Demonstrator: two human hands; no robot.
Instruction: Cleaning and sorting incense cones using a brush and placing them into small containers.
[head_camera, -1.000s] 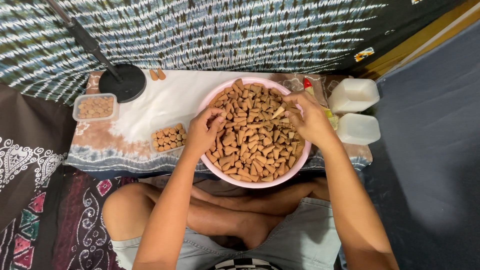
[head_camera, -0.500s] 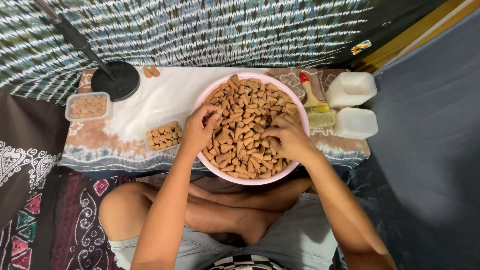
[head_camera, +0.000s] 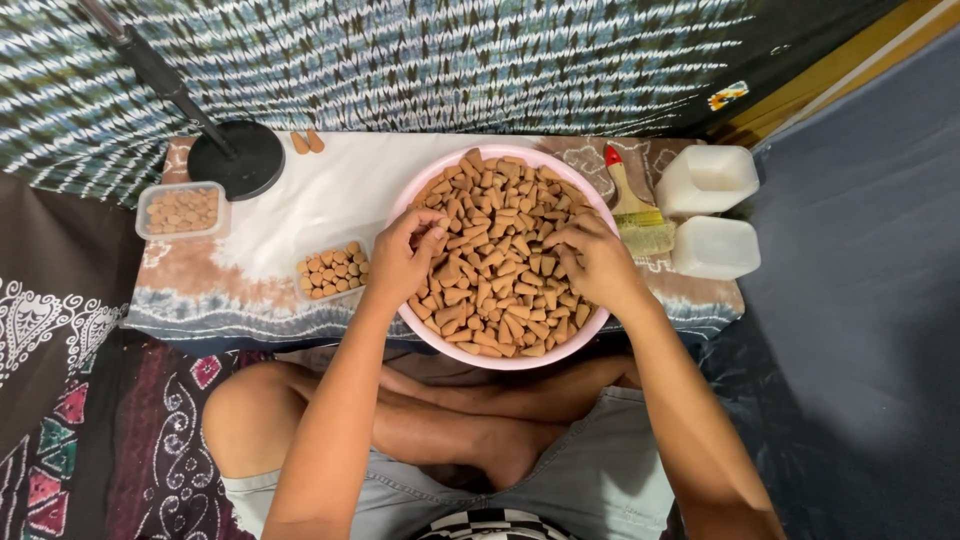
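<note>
Blue-and-white tie-dyed cloth backdrop (head_camera: 450, 60) across the top; below it, a low table (head_camera: 300, 200) draped in white, brown and blue dyed fabric, seen from the head view, straight down.

Centre of the table: round pink plastic bowl (head_camera: 500, 362), heaped with brown cone-shaped pieces (head_camera: 500, 200). Left hand (head_camera: 405, 255) at the bowl's left rim, fingertips bunched against the thumb, pinched on one or two of the cones. Right hand (head_camera: 595, 262) palm-down on the right of the heap, fingers bent into it; cannot tell whether closed on anything.

Just beside the left hand: small clear tray (head_camera: 333, 271) with cones standing upright in rows. Further left: clear rectangular plastic box (head_camera: 180, 210), also holding cones. Behind it, black round stand base (head_camera: 237, 160) with two loose cones (head_camera: 307, 142) next to it. Right of the bowl: brush with a red-tipped wooden handle (head_camera: 632, 205), then two white plastic containers (head_camera: 708, 180), one behind the other.

Changed within the last second: right hand gone from the bowl's far right rim, near the brush, down into the heap; left hand kept at the same spot. Reads as both hands now working the cones, nothing lifted out yet.

Hidden or unclear: right fingertips buried among cones, bowl's near rim partly behind both wrists, stand's arm cut off at the top left, depth of the heap not visible. Crossed legs below the table's edge.
</note>
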